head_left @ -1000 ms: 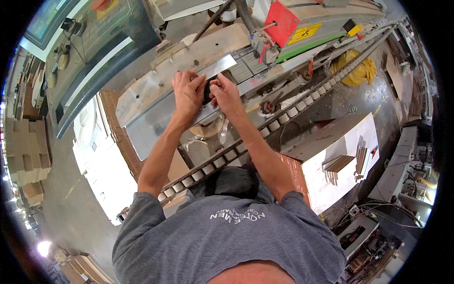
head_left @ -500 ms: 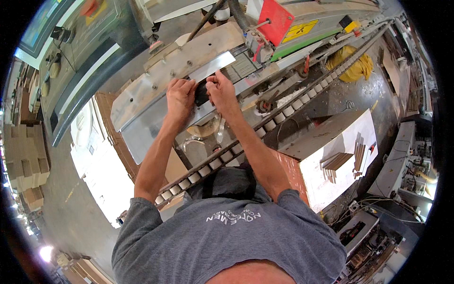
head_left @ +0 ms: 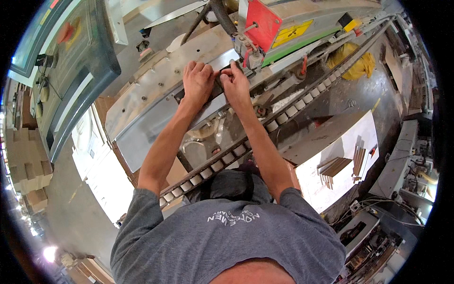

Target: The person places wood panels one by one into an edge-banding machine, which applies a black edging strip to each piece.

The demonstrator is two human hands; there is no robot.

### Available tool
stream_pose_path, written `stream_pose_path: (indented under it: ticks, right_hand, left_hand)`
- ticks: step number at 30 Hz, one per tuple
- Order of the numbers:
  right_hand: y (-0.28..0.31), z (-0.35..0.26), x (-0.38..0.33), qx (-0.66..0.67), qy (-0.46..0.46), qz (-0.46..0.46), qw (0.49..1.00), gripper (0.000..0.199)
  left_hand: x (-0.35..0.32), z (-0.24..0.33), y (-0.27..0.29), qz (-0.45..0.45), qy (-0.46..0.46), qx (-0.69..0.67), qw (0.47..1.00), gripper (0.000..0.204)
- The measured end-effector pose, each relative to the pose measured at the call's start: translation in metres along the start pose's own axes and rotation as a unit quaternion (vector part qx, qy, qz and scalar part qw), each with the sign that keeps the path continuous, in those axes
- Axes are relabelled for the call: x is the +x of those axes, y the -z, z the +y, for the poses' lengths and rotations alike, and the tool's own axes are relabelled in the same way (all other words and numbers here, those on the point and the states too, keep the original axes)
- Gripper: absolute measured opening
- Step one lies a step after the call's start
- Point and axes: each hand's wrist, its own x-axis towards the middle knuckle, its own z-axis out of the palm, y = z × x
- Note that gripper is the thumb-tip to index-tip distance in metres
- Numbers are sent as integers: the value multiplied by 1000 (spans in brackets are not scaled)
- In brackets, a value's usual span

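Both my hands are over the metal bed (head_left: 146,130) of a long machine. My left hand (head_left: 197,84) has its fingers curled down at a dark flat strip (head_left: 211,97), which it mostly covers. Close beside it, my right hand (head_left: 236,86) pinches with thumb and forefinger at the strip's right end. What lies under the fingertips is hidden. A bright metal plate (head_left: 224,60) lies just beyond my hands. The machine's clamp-like head (head_left: 250,54), below a red guard (head_left: 262,24), stands right of my right hand.
A rail of white rollers (head_left: 216,165) runs along the machine's near side. At right, a white-topped box (head_left: 326,182) carries thin brown strips (head_left: 336,166). A control console (head_left: 80,71) stands at left, with stacked cardboard (head_left: 28,156) beyond. Yellow cloth (head_left: 352,61) lies at far right.
Both hands have moved rightward along the bed, nearer the machine's head and red guard. The view has shifted slightly. My fingers stay bent at the dark strip.
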Motion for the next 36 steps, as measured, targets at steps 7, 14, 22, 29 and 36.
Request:
stream_pose_path:
  ticks: [7, 14, 22, 29, 36]
  right_hand:
    - [22, -9, -45, 2, -12, 23, 1000, 49]
    - [78, -39, -114, -50, -16, 61, 997, 38]
    - [156, -42, -232, -149, -6, 178, 973, 25]
    - [324, -16, -338, -204, -111, 586, 776, 36]
    - [428, 44, -385, -109, -298, 559, 766, 81]
  left_hand:
    - [45, 17, -37, -10, 5, -5, 1000, 29]
    - [19, 6, 8, -166, 14, -37, 985, 31]
    - [-79, 41, 122, -81, 159, -116, 977, 6]
    - [-100, 161, 81, -232, 22, -359, 904, 5]
    - [-113, 216, 48, -321, -22, -389, 863, 4]
